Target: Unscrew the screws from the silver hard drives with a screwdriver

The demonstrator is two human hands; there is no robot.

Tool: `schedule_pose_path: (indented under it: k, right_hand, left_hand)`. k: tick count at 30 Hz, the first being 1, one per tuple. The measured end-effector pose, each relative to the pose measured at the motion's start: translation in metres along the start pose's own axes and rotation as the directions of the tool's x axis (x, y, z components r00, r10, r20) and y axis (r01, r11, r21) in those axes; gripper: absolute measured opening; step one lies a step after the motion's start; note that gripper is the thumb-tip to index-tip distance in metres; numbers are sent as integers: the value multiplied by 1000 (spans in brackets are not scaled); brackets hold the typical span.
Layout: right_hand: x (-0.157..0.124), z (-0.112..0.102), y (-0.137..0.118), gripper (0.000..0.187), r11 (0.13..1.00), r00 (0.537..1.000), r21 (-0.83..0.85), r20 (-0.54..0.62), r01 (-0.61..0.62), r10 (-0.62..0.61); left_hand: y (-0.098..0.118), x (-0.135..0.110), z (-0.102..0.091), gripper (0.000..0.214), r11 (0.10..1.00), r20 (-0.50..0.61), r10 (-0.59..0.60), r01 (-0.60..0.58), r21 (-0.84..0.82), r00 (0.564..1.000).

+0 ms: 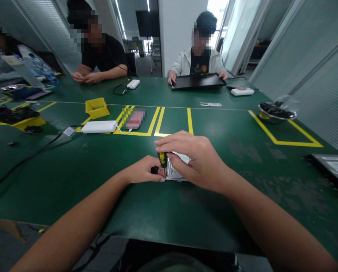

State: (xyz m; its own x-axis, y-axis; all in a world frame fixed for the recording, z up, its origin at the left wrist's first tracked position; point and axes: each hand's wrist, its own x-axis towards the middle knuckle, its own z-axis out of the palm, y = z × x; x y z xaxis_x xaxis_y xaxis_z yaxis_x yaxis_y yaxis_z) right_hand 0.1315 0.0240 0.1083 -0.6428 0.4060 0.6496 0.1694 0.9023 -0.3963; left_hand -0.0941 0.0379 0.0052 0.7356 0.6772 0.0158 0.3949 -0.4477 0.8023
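Head view, and both hands meet close to the near edge of the tabletop (72, 181), about midway between its left and right edges. Between them lies a flat silver metal piece (177, 174), flat side down, mostly hidden under the right palm.

The right hand (195, 160) arches over it, and its fingers (165, 142) are clamped on the top of a small screwdriver (162, 159) with a yellow and black handle. The tool's long axis stands almost vertical, tip pointing straight down at the piece's left end. That looks like a hold for pressing squarely downward.

The left hand (145, 170) lies low beside the shaft with its fingers curled together. Whether they pinch the shaft or only press on the piece's edge is hard to tell from here. Either way it seems to brace things against sliding.

Toward the middle, a white box (99, 126) and a yellow bin (97, 107) sit among yellow tape lines (189, 121). A metal bowl (276, 113) is near the right edge. 2 people sit at the far edge, and one holds a black tray (198, 81).
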Motion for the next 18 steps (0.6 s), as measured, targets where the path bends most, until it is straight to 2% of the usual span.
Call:
schedule_pose_path:
  k: [12,18]
  right_hand:
    - [-2,0,1,18,999,1000,-34,-1,-22,22]
    - [-2,-2,-1,21,997,1000,-71,21,-4,6]
  left_hand:
    - [-3,-1,3,21,999,11,-13,13,-46,1000]
    - [-3,-2,2,22,1000,-4,17,-18,-14,1000]
